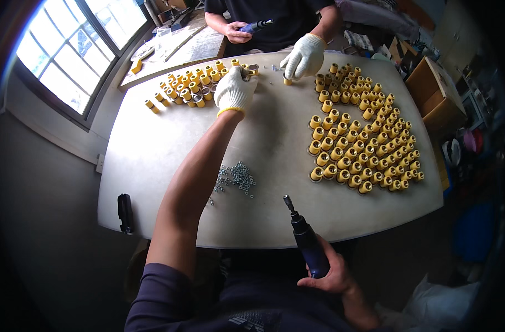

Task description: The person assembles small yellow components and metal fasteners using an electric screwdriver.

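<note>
My left hand point(234, 91), in a white knit glove, reaches across the table to the far-left group of yellow cylindrical parts point(193, 87). Its fingers are curled beside a yellow part with a grey rim point(253, 69); the glove hides what is between them. Near the front edge, my bare right hand point(332, 272) is wrapped around a dark blue and black electric screwdriver point(308, 238). The tool's socket tip points up and away, over the table edge. Between my arms lies a pile of small metal nuts point(240, 177).
A larger group of yellow parts point(357, 146) stands upright on the right. Across the table, a person's gloved hand point(304, 57) touches a yellow part near a few screws; their bare hand point(238, 33) holds another electric screwdriver. A black object point(125, 213) lies at the left edge.
</note>
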### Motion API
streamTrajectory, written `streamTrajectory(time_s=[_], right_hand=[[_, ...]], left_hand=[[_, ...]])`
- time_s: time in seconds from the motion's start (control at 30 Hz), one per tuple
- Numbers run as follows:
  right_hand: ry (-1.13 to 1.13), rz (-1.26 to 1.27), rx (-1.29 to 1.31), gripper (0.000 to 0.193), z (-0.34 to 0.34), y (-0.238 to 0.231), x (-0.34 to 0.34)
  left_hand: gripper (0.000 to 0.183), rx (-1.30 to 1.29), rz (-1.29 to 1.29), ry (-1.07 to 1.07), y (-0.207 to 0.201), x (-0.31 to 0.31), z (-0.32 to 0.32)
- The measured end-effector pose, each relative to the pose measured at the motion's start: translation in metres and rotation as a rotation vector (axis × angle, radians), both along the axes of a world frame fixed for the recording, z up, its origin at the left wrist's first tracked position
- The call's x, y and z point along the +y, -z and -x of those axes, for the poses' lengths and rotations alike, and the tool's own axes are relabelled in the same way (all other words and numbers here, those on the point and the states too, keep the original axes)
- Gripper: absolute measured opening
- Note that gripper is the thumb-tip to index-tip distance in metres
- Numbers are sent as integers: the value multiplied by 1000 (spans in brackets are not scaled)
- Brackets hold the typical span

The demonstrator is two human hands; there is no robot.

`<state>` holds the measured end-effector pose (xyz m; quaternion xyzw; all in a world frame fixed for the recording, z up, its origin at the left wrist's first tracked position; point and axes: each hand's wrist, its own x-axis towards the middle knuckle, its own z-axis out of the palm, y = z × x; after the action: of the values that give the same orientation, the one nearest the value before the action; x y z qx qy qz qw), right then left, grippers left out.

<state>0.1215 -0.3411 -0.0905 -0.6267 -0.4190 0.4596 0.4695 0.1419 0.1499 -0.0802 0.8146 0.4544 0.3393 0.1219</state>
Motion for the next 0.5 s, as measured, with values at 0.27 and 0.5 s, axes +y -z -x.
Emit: streamTrajectory(time_s=[0.27,0.5], right_hand=[[53,-15,2,118,6,4,-8],[7,-41,18,118,0,-1,0]], left_hand=[[25,-431,241,390,-19,-36,40],[10,-812,1265,739,-55,-135,134]])
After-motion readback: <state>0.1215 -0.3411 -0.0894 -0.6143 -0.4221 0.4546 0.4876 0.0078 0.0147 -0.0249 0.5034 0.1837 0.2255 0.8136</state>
